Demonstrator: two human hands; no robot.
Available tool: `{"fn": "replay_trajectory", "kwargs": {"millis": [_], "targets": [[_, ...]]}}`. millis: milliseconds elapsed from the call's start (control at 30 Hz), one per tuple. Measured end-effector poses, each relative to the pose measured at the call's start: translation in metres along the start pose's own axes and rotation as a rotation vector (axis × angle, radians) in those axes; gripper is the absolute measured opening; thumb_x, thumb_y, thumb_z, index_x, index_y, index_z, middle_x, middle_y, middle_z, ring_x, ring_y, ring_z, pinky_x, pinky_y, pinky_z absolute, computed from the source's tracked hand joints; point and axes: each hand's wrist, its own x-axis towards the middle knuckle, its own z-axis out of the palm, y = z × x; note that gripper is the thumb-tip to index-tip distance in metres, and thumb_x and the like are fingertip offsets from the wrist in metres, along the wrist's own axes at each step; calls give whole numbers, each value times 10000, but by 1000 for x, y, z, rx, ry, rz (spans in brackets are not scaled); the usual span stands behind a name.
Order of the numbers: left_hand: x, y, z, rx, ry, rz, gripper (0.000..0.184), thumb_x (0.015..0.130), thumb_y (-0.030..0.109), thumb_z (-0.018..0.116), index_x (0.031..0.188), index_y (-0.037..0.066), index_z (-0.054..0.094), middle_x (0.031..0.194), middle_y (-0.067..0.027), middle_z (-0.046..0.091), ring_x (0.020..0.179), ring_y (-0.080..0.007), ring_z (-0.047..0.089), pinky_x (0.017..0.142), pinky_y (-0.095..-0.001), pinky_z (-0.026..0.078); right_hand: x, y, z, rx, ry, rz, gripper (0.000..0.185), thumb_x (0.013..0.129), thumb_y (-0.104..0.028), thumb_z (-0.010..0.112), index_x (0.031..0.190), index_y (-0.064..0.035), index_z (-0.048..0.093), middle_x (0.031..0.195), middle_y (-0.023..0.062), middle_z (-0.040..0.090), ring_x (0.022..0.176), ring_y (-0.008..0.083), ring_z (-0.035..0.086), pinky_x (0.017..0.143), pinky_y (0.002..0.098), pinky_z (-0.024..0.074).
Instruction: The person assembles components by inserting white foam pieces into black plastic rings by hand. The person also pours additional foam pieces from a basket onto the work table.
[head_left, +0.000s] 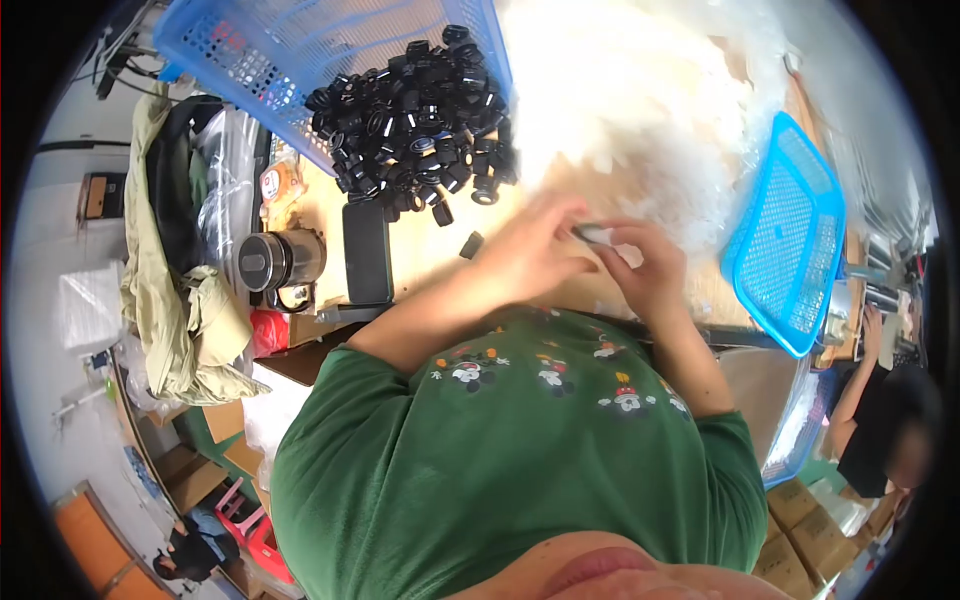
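My left hand [535, 250] is slightly blurred, its thumb and fingers spread apart beside a small dark and whitish piece [592, 234]. My right hand [648, 262] pinches that piece between thumb and fingers. Both hands are above the wooden table [425, 245], close to my green shirt. A large heap of small black ring-like parts [410, 125] spills from a tipped blue basket [240, 60] at the upper left. One loose black part [472, 245] lies just left of my left hand. Behind my hands is a pile of translucent, whitish material [640, 130], partly washed out by glare.
A black phone [367, 253] and a lidded jar [283, 260] stand left of the heap. A bright blue basket [790, 235] is at the right table edge. Another person [885, 430] is at far right, one more [195, 548] at lower left. Cardboard boxes [810, 530] sit lower right.
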Motion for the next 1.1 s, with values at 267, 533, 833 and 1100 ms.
{"fn": "replay_trajectory", "kwargs": {"millis": [267, 533, 833, 1100], "targets": [[22, -63, -101, 955, 502, -139, 646, 744, 466, 710, 1205, 56, 519, 1327, -199, 413, 1257, -405, 323, 1008, -539, 260, -8, 26, -2, 500, 137, 234, 175, 780, 66, 685, 913, 13, 586, 984, 122, 639, 907, 151, 611, 780, 263, 504], [3, 7, -10, -531, -85, -105, 425, 825, -110, 589, 1209, 27, 471, 1087, -67, 568, 995, -130, 560, 840, -253, 455, -1, -5, 3, 446, 116, 124, 190, 763, 42, 709, 904, -2, 589, 983, 114, 645, 891, 155, 616, 773, 270, 493], [0, 11, -8, -353, 9, 141, 318, 804, -114, 613, 1102, -10, 579, 1059, -101, 587, 983, -156, 596, 812, -261, 496, 2, -30, -13, 126, 111, -21, 193, 713, -10, 756, 863, -22, 635, 953, 122, 657, 851, 193, 651, 727, 266, 507], [5, 27, 6, -390, 144, -50, 282, 777, -64, 664, 1048, 3, 621, 903, -82, 623, 802, -136, 619, 735, -240, 497, 2, -13, -4, 756, 125, 367, 134, 808, -1, 686, 916, 16, 608, 943, 100, 661, 867, 139, 629, 744, 263, 527]]}}
